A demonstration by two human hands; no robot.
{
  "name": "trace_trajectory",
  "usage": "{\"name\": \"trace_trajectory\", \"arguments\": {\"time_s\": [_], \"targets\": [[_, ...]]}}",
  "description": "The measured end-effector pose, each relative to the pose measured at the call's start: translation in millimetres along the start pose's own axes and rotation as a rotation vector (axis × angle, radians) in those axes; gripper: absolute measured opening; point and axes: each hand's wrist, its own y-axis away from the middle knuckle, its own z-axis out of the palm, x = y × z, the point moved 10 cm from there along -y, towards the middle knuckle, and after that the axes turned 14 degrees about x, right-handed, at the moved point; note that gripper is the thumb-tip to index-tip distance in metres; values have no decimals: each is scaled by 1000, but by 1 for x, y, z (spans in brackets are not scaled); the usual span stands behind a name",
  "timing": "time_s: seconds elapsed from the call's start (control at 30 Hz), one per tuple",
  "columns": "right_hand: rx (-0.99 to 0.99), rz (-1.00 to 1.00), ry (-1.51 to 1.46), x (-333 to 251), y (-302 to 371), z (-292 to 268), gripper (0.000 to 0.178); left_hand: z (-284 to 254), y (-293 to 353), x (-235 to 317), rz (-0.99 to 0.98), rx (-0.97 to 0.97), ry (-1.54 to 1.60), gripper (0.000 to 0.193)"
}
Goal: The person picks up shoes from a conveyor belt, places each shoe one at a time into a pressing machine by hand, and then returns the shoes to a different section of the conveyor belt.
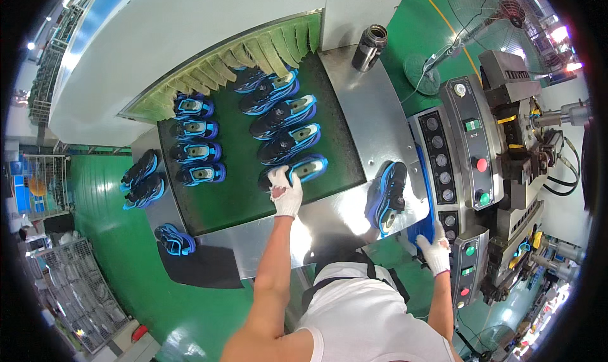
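Observation:
My left hand (285, 194), in a white glove, is closed over the toe end of a black and blue sports shoe (311, 167) near the front of the green belt (234, 207). Its palm hides part of the toe. More such shoes, among them one black shoe (288, 143), lie behind it in a column, and a second column of smaller-looking shoes (196, 152) lies to the left. My right hand (436, 251), also gloved, has its fingers apart beside a blue strip (425, 200) along the machine. Nearest to it on the steel ledge is a single shoe (387, 197).
Green fabric flaps (240, 61) hang over the belt's far end. A dark flask (370, 47) stands on the steel frame (361, 102). Right of me is a machine with buttons and gauges (472, 140), with a fan (423, 75) behind. Loose shoes (144, 181) sit at left.

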Motion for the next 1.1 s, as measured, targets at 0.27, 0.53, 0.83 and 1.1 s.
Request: {"name": "trace_trajectory", "arguments": {"time_s": [0.27,0.53,0.83,1.1], "targets": [[-134,-773,-151,-229,64,46,89,-65,22,174,185,-366,242,21],[-192,-440,-766,-135,8,14,63,-55,78,413,540,-836,647,46],[-329,350,-1502,72,22,-126,68,13,61,531,337,-484,792,47],[-45,424,-1934,141,9,-202,39,97,137,565,380,-714,673,49]]}}
